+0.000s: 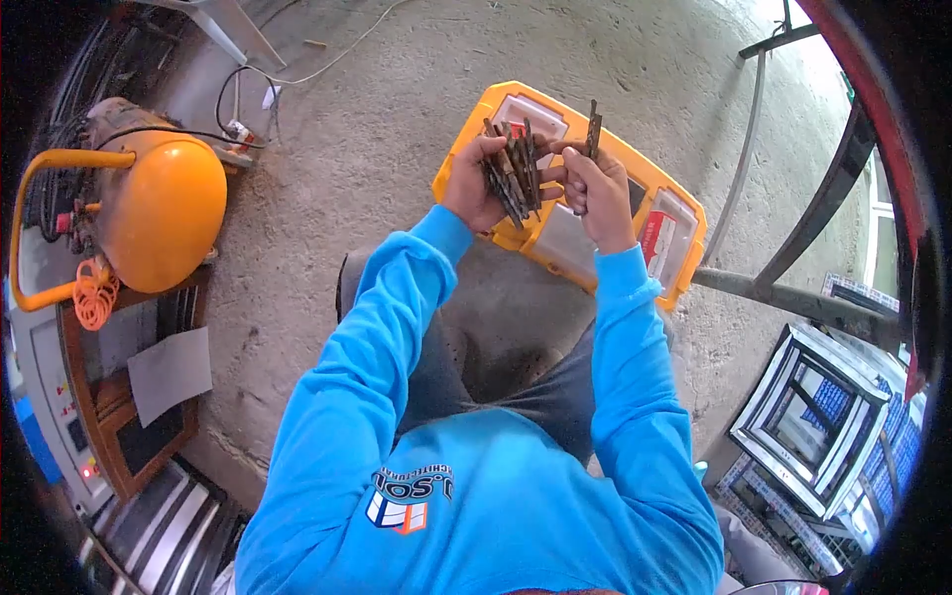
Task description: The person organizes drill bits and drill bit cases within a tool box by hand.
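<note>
My left hand [470, 188] is wrapped round a bundle of dark, rusty drill bits [513, 174], which lie roughly lengthwise across the palm. My right hand [607, 200] pinches a single dark, slender drill bit [594, 127] between thumb and fingers, its end pointing away from me. The right fingers reach close to the left fingertips. Under both hands lies a yellow organizer case [691, 220] with clear lid windows and red-and-white labels. Part of its lid is hidden by the hands.
A yellow air compressor [177, 213] with a coiled orange hose [95, 296] stands at left. Framed window panels [815, 416] lean at right, near a dark metal bar [798, 307]. A white cable [342, 55] runs over the concrete floor [327, 139].
</note>
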`<act>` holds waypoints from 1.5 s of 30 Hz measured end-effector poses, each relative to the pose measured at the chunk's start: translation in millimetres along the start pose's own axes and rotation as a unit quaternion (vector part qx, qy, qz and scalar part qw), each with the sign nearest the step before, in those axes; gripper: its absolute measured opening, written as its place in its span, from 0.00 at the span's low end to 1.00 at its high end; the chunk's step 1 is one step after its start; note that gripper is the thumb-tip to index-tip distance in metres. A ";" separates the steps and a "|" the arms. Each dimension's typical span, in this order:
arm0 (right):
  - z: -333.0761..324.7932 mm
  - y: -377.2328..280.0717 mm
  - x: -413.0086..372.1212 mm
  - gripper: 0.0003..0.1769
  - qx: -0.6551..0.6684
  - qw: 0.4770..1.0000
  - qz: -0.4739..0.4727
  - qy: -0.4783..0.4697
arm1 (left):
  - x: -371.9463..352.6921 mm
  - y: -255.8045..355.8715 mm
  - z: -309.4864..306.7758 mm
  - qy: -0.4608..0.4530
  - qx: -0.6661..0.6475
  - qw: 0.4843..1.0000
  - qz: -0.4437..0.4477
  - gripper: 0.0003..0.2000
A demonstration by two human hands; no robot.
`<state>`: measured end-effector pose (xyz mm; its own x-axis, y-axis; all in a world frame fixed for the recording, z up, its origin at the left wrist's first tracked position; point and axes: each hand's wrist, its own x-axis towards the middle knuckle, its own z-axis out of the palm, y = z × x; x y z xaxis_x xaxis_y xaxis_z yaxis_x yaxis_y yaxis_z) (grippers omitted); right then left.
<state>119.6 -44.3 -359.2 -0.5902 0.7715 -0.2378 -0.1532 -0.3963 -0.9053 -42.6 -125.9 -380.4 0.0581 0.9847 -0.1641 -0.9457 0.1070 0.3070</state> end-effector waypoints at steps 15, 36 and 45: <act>3.3 -8.5 -1.4 0.11 -0.097 0.995 0.002 -0.006 | 1.1 -0.2 -4.6 0.001 -0.010 1.000 0.006 0.28; 10.0 -13.7 -3.4 0.13 -0.055 0.988 0.144 0.026 | 1.9 -4.3 -7.9 0.026 0.019 0.999 -0.029 0.27; -8.1 -9.2 0.1 0.11 -0.024 0.986 0.164 -0.021 | -1.9 -2.1 -0.7 0.047 0.057 0.997 -0.022 0.28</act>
<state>127.4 -36.5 -353.8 -0.6338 0.5837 -0.5075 0.0890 -0.5967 -0.7975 -41.0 -128.1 -381.4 0.0637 0.9620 -0.2654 -0.9001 0.1702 0.4010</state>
